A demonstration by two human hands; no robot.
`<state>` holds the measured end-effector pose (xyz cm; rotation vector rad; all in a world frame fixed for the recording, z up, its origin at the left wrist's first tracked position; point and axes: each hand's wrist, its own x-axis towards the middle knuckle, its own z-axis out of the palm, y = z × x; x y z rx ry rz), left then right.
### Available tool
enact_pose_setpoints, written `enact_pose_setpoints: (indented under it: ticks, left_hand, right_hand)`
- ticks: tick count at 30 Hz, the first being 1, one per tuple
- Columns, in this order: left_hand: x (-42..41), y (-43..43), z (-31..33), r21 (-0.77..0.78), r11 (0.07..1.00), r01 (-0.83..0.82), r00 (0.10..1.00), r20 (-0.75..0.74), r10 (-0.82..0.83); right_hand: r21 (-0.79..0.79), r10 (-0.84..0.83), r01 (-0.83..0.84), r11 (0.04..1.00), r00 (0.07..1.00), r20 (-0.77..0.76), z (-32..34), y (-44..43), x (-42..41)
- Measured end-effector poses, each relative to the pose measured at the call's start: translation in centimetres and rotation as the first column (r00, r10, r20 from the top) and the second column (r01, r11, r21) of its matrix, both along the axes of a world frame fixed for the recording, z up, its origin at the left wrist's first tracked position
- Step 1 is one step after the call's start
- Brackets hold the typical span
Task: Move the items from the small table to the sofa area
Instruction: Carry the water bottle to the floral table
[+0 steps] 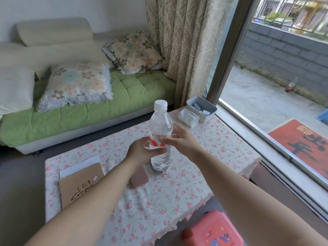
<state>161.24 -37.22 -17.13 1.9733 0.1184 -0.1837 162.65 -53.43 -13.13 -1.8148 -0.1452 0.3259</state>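
Note:
A clear water bottle (160, 121) with a white cap and a red and white label stands upright over the middle of the small table (195, 174), which wears a floral cloth. I cannot tell whether its base touches the cloth. My left hand (140, 151) wraps around the bottle at label height. My right hand (181, 141) is on the bottle's right side, fingers spread, fingertips at the label. A brown sketchbook (78, 185) lies at the table's left, partly under my left forearm. A small pinkish-brown flat item (140, 178) lies beside it. The green-cushioned sofa (106, 110) is beyond the table.
A tissue pack (188, 118) and a grey bin (202, 108) sit at the table's far corner. Two floral pillows (78, 84) lie on the sofa. A curtain (186, 41) and a glass door frame stand on the right. A pink stool (213, 231) is near my feet.

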Motion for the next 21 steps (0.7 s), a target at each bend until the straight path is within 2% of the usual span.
enact_pose_setpoints:
  ticks: [10,15,21]
  left_hand:
    - [10.1,5.7,-2.7,-0.037,0.999,0.021,0.998,-0.053,-0.023]
    - [13.4,6.0,-5.1,-0.084,0.996,0.021,0.994,-0.101,-0.03]
    - [18.0,4.7,-10.0,-0.072,0.997,0.033,0.987,-0.156,-0.044]
  right_hand:
    - [-0.034,-0.013,0.012,0.999,1.0,-0.027,-2.3,5.4,9.7]
    - [-0.075,0.0,-0.003,0.997,0.999,-0.048,-4.0,5.8,13.0]
    - [-0.134,-0.006,-0.009,0.991,0.994,-0.107,-8.7,4.4,17.6]
